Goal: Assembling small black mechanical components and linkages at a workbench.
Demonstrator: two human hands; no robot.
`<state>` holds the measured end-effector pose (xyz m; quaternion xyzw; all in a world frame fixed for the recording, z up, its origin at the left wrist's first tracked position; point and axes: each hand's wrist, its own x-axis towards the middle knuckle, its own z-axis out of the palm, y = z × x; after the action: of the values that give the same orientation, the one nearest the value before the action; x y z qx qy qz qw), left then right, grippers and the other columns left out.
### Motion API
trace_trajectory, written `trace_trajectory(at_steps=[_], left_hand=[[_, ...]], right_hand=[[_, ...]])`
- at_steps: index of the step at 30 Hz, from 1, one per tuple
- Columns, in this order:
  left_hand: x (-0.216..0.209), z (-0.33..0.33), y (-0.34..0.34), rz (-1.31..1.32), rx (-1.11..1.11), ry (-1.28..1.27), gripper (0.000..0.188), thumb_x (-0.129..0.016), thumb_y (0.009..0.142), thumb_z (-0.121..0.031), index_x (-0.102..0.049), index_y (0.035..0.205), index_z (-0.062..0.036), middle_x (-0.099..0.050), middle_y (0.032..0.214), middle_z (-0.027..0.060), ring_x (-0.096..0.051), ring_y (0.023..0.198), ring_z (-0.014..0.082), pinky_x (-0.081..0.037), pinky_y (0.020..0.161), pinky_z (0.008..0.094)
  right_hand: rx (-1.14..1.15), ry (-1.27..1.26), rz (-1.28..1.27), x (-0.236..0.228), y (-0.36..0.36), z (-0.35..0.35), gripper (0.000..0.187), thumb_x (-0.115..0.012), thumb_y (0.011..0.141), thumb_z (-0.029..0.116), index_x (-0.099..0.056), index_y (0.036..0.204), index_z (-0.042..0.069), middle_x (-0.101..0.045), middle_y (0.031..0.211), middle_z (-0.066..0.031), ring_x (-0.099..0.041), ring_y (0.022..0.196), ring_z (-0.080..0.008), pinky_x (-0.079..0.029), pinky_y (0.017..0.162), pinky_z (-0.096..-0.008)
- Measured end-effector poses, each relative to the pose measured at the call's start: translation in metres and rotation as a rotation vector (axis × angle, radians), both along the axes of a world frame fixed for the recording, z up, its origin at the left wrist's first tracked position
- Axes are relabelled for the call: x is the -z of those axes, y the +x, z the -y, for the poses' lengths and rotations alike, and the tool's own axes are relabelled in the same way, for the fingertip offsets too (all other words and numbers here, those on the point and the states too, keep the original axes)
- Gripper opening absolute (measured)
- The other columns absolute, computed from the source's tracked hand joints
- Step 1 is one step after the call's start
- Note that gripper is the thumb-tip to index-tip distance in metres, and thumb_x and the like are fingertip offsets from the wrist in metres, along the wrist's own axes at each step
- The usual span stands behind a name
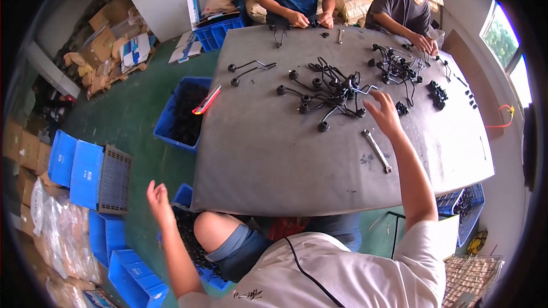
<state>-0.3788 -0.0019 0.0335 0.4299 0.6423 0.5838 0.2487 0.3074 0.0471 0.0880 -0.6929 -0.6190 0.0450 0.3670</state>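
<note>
Black bent-rod links (342,99), axes mixed | left of nearer right hand (388,115) | left hand (161,201) farther | all fingers (383,101) parted, empty

We see a loose heap of thin, bent black rods (342,100) lying tangled around the far middle of the grey tabletop (268,159). Thick, rounded black knobs (323,126) cap many of the ends. Several rods fan out toward our left and toward us, knobs outermost. Where they cross, we cannot tell one from another; some knobs may be hollow.
</note>
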Motion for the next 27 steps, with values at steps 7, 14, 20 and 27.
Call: trace_trajectory(at_steps=[7,14,20,27], left_hand=[[-0.034,-0.015,0.178,-0.569,0.515,-0.095,0.067,-0.070,0.087,-0.011,-0.040,0.146,-0.0040,-0.062,0.120,0.0162,-0.058,0.111,0.0303,-0.044,0.101,0.0404],[0.019,-0.016,0.261,-1.059,0.637,0.234,0.071,-0.073,0.083,-0.033,-0.045,0.142,-0.0046,-0.054,0.132,0.0194,-0.050,0.122,0.0390,-0.038,0.106,0.0504],[0.024,-0.022,0.254,-0.911,0.616,0.197,0.063,-0.072,0.083,-0.031,-0.050,0.136,-0.0041,-0.055,0.130,0.0182,-0.050,0.123,0.0381,-0.039,0.105,0.0504],[0.027,-0.026,0.250,-0.890,0.632,0.180,0.062,-0.074,0.079,-0.024,-0.052,0.134,-0.0044,-0.056,0.131,0.0166,-0.050,0.123,0.0364,-0.038,0.106,0.0496]], right_hand=[[-0.094,-0.326,0.006,-0.009,0.018,-0.144,0.075,-0.062,0.087,0.060,-0.060,0.128,-0.003,-0.061,0.128,-0.0240,-0.056,0.123,-0.0340,-0.042,0.105,-0.0397],[-0.223,-0.844,0.012,0.013,-0.002,-0.216,0.121,-0.076,0.063,0.071,-0.030,0.152,0.003,-0.042,0.150,-0.0234,-0.039,0.140,-0.0364,-0.033,0.114,-0.0447],[-0.143,-0.705,0.112,0.043,-0.026,-0.221,0.099,-0.082,0.061,0.058,-0.050,0.135,0.000,-0.064,0.121,-0.0230,-0.061,0.115,-0.0388,-0.050,0.096,-0.0447],[-0.210,-0.424,-0.121,-0.010,-0.087,-0.170,0.067,-0.074,0.071,0.029,-0.052,0.126,-0.001,-0.067,0.103,-0.0269,-0.065,0.101,-0.0399,-0.053,0.085,-0.0444]])
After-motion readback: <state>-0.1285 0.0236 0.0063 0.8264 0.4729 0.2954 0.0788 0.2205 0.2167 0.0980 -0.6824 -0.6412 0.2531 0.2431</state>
